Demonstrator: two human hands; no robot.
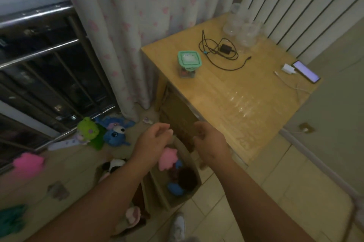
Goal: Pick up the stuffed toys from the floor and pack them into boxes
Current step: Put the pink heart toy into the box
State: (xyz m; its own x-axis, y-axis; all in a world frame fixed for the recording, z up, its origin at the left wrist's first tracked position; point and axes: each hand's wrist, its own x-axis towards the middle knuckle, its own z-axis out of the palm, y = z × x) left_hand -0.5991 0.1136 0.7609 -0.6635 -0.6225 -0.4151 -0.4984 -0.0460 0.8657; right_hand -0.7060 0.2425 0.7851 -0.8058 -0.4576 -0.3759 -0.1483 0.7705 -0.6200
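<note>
Both my hands hover over an open cardboard box on the floor. My left hand has loosely curled fingers and holds nothing. My right hand is also loosely curled and empty. Just under my left hand a pink stuffed toy lies in the box, along with a blue toy and a dark one. A second box to the left holds a black-and-white toy. On the floor by the window lie a green toy and a blue toy. Another pink toy lies at the far left.
A wooden cabinet stands right of the boxes, carrying a green-lidded jar, black cable, phone and clear cups. A curtain and window railing are behind. My shoe is on the tiled floor.
</note>
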